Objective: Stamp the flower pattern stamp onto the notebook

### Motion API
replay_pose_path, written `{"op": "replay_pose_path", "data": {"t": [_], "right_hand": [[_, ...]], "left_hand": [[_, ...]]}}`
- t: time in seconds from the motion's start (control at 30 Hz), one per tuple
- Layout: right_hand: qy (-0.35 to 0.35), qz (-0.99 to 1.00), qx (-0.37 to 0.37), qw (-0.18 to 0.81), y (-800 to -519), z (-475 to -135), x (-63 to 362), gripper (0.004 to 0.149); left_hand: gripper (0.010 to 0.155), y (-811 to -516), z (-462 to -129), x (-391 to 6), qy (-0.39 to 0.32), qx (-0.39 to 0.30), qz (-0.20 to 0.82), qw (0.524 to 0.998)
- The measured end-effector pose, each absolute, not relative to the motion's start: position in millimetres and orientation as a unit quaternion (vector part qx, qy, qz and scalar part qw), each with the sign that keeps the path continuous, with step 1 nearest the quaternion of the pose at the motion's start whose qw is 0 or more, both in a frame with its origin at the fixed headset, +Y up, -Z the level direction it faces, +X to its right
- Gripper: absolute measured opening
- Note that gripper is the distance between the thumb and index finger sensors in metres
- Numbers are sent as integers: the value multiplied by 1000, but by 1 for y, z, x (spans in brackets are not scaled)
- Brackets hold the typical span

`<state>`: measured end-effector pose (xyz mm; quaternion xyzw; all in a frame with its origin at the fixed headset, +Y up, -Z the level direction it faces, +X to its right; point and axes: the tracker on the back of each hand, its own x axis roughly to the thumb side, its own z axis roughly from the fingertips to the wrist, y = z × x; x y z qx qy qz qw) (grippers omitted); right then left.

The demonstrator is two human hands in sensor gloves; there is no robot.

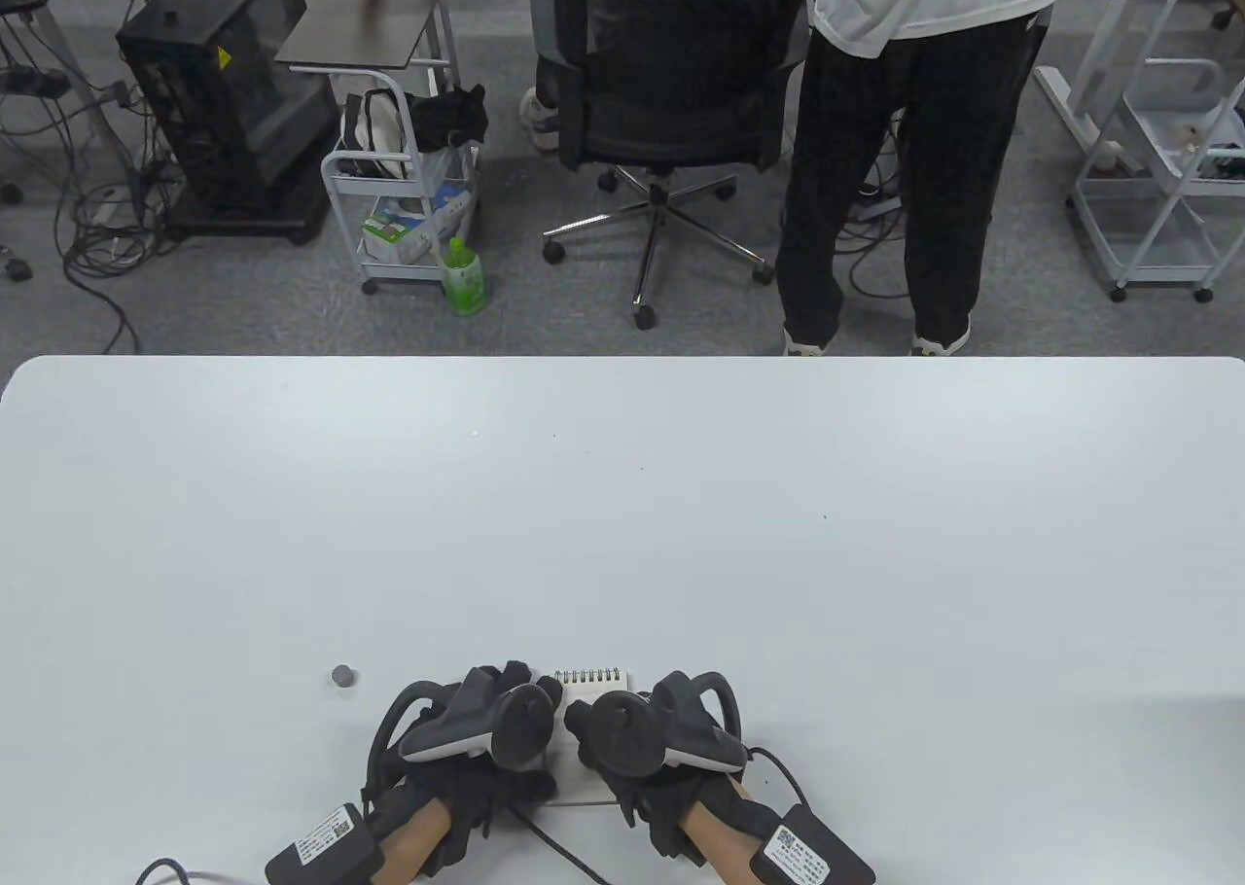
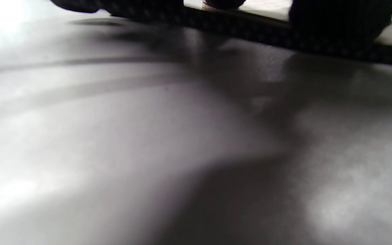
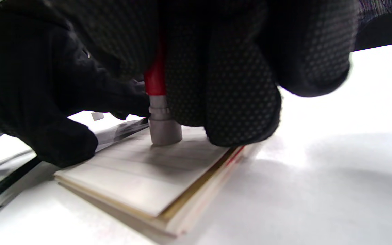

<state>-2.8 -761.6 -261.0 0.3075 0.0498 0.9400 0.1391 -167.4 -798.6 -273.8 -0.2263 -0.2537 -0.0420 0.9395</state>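
On notebook [image 3: 141, 177]: stamp [image 3: 163, 127] upright, pinched by R hand [image 3: 223, 78] fingers; L hand [image 3: 39, 92] fingers: can't tell.

A white table [image 1: 622, 515] with rounded far corners fills the lower half of the table view, its surface evenly lit and faintly glossy. Beyond its far edge lies grey carpet [image 1: 243, 316]. A black mesh office chair [image 1: 671, 78] on a chrome star base stands behind the middle, with a person in black trousers [image 1: 900, 175] just beside it (only legs and shirt hem show). Near the far left sit a black computer case [image 1: 229, 97], tangled cables [image 1: 68, 194] and a white wire trolley [image 1: 404, 194], with a green bottle [image 1: 465, 277] on the floor. Another white trolley [image 1: 1162, 185] stands at far right, its contents probably boxes.
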Motion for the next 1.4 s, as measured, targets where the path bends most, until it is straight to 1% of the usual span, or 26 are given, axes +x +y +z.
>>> {"op": "replay_pose_path", "data": {"t": [0.33, 0.6, 0.73, 1.2, 1.4], "right_hand": [[60, 940, 314, 119, -765, -258, -11, 47], [49, 942, 321, 85, -766, -253, -18, 48], [36, 940, 326, 93, -769, -252, -15, 47], [32, 944, 317, 83, -770, -253, -17, 46], [54, 946, 309, 86, -769, -255, -16, 46]], "left_hand": [[90, -799, -274, -167, -254, -226, -41, 940], [90, -799, -274, -167, -255, -225, -40, 940], [89, -799, -274, -167, -255, -225, -41, 940], [90, -799, -274, -167, -256, -225, -40, 939], [90, -799, -274, -167, -256, -224, -40, 940]]}}
